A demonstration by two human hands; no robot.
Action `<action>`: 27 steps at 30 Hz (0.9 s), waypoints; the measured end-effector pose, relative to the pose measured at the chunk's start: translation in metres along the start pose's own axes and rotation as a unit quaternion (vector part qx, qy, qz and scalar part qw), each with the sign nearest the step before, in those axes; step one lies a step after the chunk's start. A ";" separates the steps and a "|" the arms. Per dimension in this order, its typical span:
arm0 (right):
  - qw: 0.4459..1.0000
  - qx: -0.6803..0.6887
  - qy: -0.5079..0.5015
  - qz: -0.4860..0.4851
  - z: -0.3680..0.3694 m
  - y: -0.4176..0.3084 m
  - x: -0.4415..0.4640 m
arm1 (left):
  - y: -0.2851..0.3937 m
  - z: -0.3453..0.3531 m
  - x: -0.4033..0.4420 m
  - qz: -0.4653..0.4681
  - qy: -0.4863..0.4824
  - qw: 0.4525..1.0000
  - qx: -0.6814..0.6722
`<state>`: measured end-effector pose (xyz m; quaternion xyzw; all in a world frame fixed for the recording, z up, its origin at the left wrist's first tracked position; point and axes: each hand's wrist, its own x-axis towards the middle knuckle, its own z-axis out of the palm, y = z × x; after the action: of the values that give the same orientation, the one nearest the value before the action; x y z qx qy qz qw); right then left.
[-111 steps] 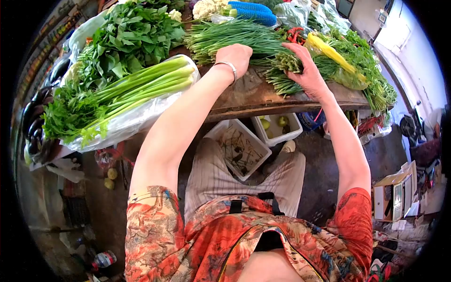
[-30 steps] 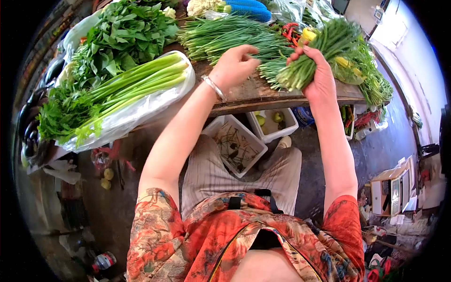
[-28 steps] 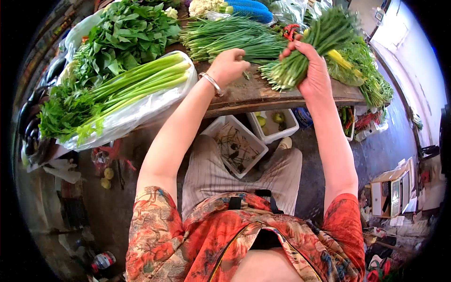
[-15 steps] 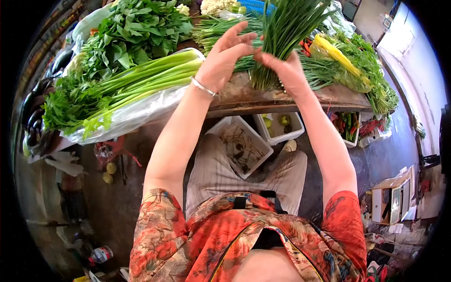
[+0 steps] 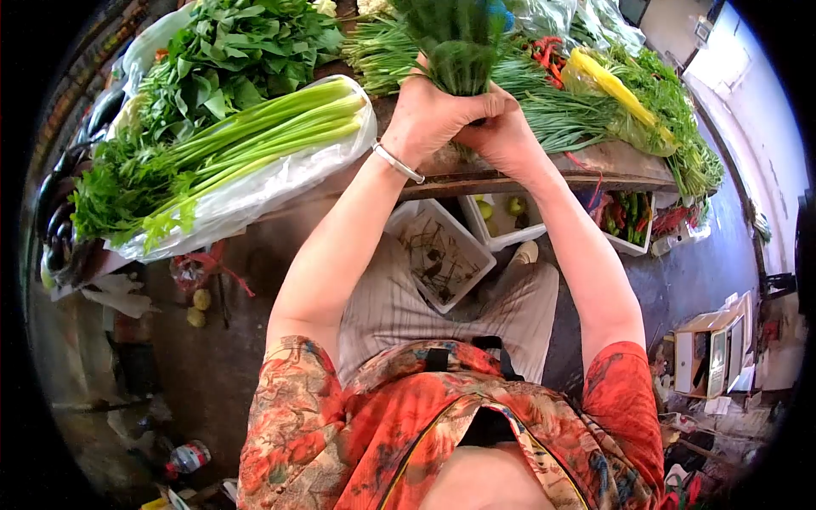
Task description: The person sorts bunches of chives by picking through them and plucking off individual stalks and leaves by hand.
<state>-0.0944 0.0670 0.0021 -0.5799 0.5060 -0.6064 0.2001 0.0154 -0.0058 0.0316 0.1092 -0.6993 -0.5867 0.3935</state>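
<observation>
A bunch of chives (image 5: 455, 47), long thin dark green leaves, stands upright above the table's front edge, slightly blurred. My left hand (image 5: 429, 117) is wrapped round its lower part from the left, with a bangle (image 5: 398, 163) on that wrist. From the right, my right hand (image 5: 503, 140) closes round the base, its fingers meeting those of my left hand. Between the two hands the cut ends are mostly hidden. More thin green stalks (image 5: 565, 119) lie on the table just right of my right hand.
Celery (image 5: 263, 140) lies on white plastic (image 5: 297, 183) at left, below leafy greens (image 5: 246, 59). A yellow bag (image 5: 608, 85), red chillies (image 5: 548, 59) and herbs lie at right. Under the wooden table edge (image 5: 442, 189) stand white boxes (image 5: 480, 268). A cardboard box (image 5: 693, 340) sits on the floor.
My left hand, spread and beside the bunch before, has closed round it. The chives have shifted left and stand straighter. My right hand has moved lower and inward to the base.
</observation>
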 end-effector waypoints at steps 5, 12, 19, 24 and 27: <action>0.992 -0.123 -0.031 -0.018 -0.001 -0.044 -0.032 | 0.015 0.017 -0.029 0.069 0.003 0.992 -0.110; 0.976 -0.215 -0.003 0.021 0.000 -0.025 -0.137 | -0.001 0.056 -0.108 0.094 0.006 0.995 0.036; 0.952 -0.174 -0.114 0.225 -0.015 -0.007 -0.211 | -0.069 0.075 -0.189 -0.168 -0.079 0.967 -0.175; 0.902 -0.209 -0.186 0.330 -0.044 0.036 -0.231 | -0.128 0.051 -0.223 -0.379 -0.201 0.892 -0.146; 0.834 -0.420 -0.221 0.282 -0.046 0.062 -0.241 | -0.143 0.046 -0.239 -0.369 -0.325 0.870 0.033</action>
<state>-0.0976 0.2587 -0.1625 -0.5589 0.7958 -0.1083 0.2064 0.0993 0.1333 -0.1993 0.1751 -0.7159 -0.6677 -0.1051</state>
